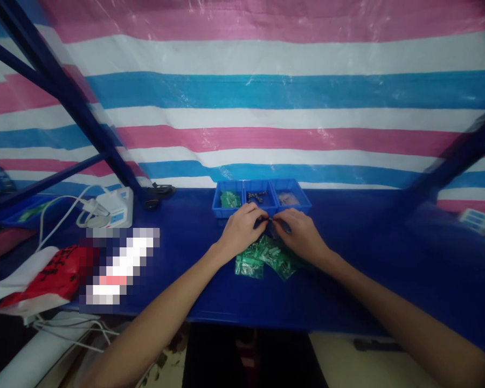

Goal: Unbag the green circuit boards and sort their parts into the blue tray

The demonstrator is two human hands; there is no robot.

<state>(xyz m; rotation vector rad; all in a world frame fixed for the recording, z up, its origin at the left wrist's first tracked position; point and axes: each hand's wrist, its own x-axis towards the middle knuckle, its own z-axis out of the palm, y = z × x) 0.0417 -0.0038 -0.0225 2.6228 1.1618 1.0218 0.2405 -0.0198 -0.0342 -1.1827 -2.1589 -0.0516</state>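
Observation:
My left hand (244,229) and my right hand (298,230) meet just in front of the blue parts bins. The fingertips of both are pinched together around something small and dark, too small to make out. Below them on the table lie several clear bags with green contents (250,264), partly hidden by the hands. Of the three bins, the left one (218,207) holds similar green bags (229,199). Small dark metallic pieces (256,196) lie in the middle bin, and pale small bags (288,199) fill part of the right bin.
The blue table (372,258) runs across the view before a striped sheet (291,91). At left are a white power strip (121,210) with cables, a red-and-white bag (60,275) and a dark item (159,191). Blue metal frame bars (76,116) slope at both sides.

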